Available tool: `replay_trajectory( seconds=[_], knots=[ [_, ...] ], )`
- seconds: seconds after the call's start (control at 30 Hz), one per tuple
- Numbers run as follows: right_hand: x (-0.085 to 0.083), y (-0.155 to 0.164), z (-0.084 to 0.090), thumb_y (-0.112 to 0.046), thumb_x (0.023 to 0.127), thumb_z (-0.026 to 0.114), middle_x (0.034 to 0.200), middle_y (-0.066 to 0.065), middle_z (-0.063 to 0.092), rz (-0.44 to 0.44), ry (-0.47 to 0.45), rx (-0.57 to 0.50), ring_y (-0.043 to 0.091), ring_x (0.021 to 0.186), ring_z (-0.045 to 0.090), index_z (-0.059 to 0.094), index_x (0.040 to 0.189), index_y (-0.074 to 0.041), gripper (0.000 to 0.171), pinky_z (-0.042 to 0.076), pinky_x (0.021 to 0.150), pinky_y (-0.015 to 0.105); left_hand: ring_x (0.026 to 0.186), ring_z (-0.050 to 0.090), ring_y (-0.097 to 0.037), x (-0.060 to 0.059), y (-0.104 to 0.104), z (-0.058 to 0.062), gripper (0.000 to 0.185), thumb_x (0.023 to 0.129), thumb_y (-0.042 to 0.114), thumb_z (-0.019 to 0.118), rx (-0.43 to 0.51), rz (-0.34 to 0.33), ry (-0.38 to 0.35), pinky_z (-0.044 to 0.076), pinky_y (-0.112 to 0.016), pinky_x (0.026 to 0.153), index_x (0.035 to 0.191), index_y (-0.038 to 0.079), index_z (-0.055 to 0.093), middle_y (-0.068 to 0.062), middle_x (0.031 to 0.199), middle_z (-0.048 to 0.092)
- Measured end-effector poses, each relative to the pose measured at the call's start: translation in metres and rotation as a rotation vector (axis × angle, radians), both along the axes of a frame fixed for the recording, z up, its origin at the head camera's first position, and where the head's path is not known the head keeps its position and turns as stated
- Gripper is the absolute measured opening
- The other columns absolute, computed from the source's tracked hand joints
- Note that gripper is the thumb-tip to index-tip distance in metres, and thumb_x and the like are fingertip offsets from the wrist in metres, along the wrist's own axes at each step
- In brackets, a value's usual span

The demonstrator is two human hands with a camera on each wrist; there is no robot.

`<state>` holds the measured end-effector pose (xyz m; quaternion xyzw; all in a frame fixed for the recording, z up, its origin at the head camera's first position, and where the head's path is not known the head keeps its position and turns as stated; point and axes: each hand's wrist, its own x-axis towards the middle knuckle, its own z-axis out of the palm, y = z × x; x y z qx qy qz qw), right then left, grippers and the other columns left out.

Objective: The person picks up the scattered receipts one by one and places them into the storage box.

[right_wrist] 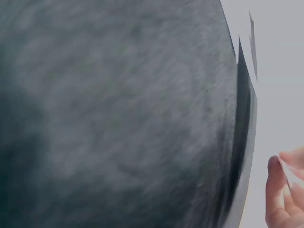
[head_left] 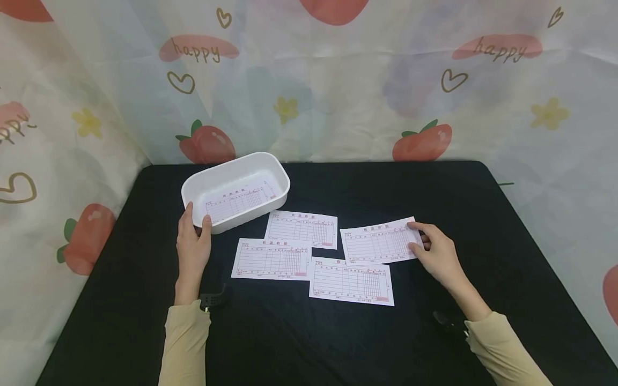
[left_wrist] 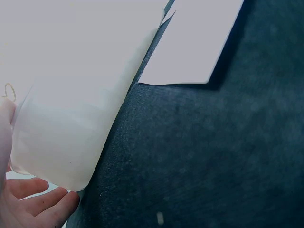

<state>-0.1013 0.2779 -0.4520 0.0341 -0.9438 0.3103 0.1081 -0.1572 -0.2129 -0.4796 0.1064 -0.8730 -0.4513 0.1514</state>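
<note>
Pinching the right edge of the rightmost receipt slip, your right hand has thumb and fingers closed on the paper, lifting it off the black table. Your left hand grips the near rim of the white bin, steadying it; one slip already lies inside. Pickup step, looks like. Next move likely calls for carrying it across to the bin without snagging the three other slips lying just beside it.
</note>
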Motion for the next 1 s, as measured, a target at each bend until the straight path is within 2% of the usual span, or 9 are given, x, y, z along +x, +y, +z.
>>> replay_trajectory(
  seconds=[0.17, 0.33, 0.5, 0.77, 0.9, 1.0],
  knots=[
    [-0.003, -0.004, 0.007, 0.003, 0.090, 0.055, 0.110, 0.019, 0.061, -0.040, 0.063, -0.073, 0.010, 0.077, 0.049, 0.061, 0.123, 0.001, 0.034, 0.039, 0.058, 0.007, 0.138, 0.038, -0.037, 0.000, 0.000, 0.000, 0.062, 0.100, 0.032, 0.047, 0.002, 0.002, -0.003, 0.037, -0.053, 0.110, 0.154, 0.020, 0.020, -0.014, 0.157, 0.026],
    [-0.007, -0.007, 0.016, 0.000, 0.094, 0.048, 0.115, 0.018, 0.062, -0.040, 0.112, -0.118, -0.004, 0.077, 0.044, 0.063, 0.122, -0.002, 0.032, 0.036, 0.059, 0.008, 0.139, 0.037, -0.036, 0.000, 0.000, 0.001, 0.061, 0.100, 0.032, 0.047, 0.007, 0.003, -0.006, 0.037, -0.052, 0.110, 0.154, 0.020, 0.020, -0.014, 0.157, 0.026],
    [-0.011, -0.013, 0.023, 0.002, 0.095, 0.044, 0.119, 0.017, 0.063, -0.036, 0.153, -0.149, -0.002, 0.079, 0.046, 0.064, 0.121, -0.004, 0.034, 0.035, 0.058, 0.009, 0.138, 0.038, -0.038, 0.000, 0.001, 0.001, 0.061, 0.100, 0.030, 0.047, 0.006, -0.003, 0.003, 0.037, -0.053, 0.110, 0.154, 0.018, 0.021, -0.015, 0.156, 0.027],
    [-0.018, -0.023, 0.033, 0.001, 0.095, 0.042, 0.116, 0.015, 0.062, -0.054, 0.181, -0.228, 0.004, 0.076, 0.051, 0.064, 0.123, -0.007, 0.036, 0.038, 0.054, 0.011, 0.138, 0.037, -0.038, 0.000, 0.002, 0.002, 0.062, 0.101, 0.032, 0.046, 0.005, -0.003, -0.007, 0.036, -0.053, 0.110, 0.154, 0.018, 0.020, -0.015, 0.157, 0.026],
    [-0.024, -0.030, 0.038, 0.003, 0.094, 0.044, 0.113, 0.013, 0.060, -0.065, 0.196, -0.275, 0.002, 0.070, 0.048, 0.065, 0.121, -0.007, 0.036, 0.035, 0.051, 0.013, 0.139, 0.037, -0.038, 0.001, 0.001, 0.002, 0.062, 0.100, 0.032, 0.047, 0.003, 0.000, -0.008, 0.036, -0.053, 0.110, 0.154, 0.018, 0.020, -0.015, 0.157, 0.026],
    [-0.026, -0.041, 0.045, 0.006, 0.093, 0.044, 0.111, 0.015, 0.058, -0.063, 0.205, -0.306, 0.002, 0.064, 0.044, 0.065, 0.120, -0.003, 0.035, 0.033, 0.049, 0.013, 0.139, 0.037, -0.038, 0.000, 0.001, 0.002, 0.062, 0.100, 0.031, 0.047, 0.001, 0.002, -0.007, 0.037, -0.053, 0.110, 0.154, 0.018, 0.020, -0.015, 0.157, 0.027]
  ],
)
